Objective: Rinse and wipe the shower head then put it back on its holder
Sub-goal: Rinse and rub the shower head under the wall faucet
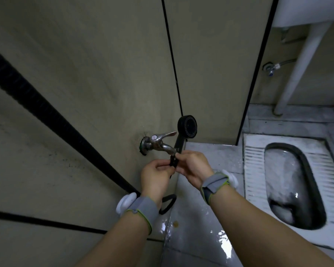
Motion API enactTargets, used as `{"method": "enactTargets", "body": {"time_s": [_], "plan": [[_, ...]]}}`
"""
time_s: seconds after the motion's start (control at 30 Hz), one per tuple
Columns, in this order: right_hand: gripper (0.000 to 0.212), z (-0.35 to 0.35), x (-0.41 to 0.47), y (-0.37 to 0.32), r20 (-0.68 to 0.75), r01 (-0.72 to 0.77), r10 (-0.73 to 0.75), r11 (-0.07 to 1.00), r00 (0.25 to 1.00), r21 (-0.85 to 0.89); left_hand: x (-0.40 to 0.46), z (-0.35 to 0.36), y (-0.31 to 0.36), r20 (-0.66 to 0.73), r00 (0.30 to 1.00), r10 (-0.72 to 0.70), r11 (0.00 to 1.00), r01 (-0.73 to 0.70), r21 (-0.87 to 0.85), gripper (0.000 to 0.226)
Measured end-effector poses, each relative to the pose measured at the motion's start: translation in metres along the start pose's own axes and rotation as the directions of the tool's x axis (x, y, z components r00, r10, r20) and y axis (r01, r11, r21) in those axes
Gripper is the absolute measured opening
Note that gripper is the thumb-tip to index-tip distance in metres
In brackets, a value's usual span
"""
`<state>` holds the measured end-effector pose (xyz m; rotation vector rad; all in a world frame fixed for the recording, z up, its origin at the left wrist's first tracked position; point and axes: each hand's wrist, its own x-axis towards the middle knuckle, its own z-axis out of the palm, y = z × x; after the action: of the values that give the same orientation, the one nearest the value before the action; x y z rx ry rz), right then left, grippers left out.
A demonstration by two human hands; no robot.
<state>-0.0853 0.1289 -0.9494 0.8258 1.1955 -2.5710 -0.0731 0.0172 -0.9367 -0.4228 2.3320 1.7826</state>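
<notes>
both hands on the shower head handle, just below the tap

we hold the black shower head (187,125) upright in front of the beige wall (85,83), its round dotted face turned toward us and to the right. its handle runs down from the face, passing right beside the spout of the metal tap (158,143) that sticks out of the wall; we cannot tell whether handle and spout actually touch.

our left hand (155,175) has its fingers curled in, pinching the lower end of the handle where the fitting sits. our right hand (193,167) grips the same lower end from the other side, thumb and fingers closed around it. the 2 hands are close together, nearly meeting at the handle.

below our hands the black hose (169,203) drops from the handle and loops near the base of the wall. each wrist carries a grey band with a white round piece on it, the left band (141,208) and the right band (216,185).

the tiled floor (197,228) beneath us is wet and shiny. to the right lies a squat toilet (295,185), set into the floor well apart from the tap. a white pipe (301,68) slants down the far right wall.
</notes>
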Motion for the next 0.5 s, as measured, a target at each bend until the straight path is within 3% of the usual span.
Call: {"method": "enactTargets", "body": {"time_s": [0.13,0.23,0.27,0.4,0.5], "plan": [[0.017,0.001,-0.011,0.010,-0.019,0.033,-0.034,0.999,0.999,-0.040,-0.008,-0.001,-0.003,-0.038,0.999,0.011,0.997,-0.009,0.072,0.018],[0.007,0.000,-0.019,0.014,-0.042,0.083,-0.091,0.985,0.995,-0.154,-0.015,-0.001,-0.005,-0.049,0.998,-0.028,0.995,0.033,0.089,0.017],[0.003,0.000,-0.022,0.014,-0.044,0.100,-0.109,0.980,0.993,-0.170,-0.019,0.000,-0.005,-0.057,0.997,-0.046,0.996,0.050,0.071,0.016],[0.021,-0.001,-0.025,0.015,-0.073,0.111,-0.124,0.981,0.990,-0.162,-0.022,0.001,-0.001,-0.049,0.988,-0.146,0.984,0.140,-0.108,0.007],[0.017,-0.002,-0.026,0.013,-0.084,0.082,-0.090,0.992,0.992,-0.095,-0.023,-0.002,0.006,-0.007,0.980,-0.199,0.955,0.193,-0.227,0.005]]}}
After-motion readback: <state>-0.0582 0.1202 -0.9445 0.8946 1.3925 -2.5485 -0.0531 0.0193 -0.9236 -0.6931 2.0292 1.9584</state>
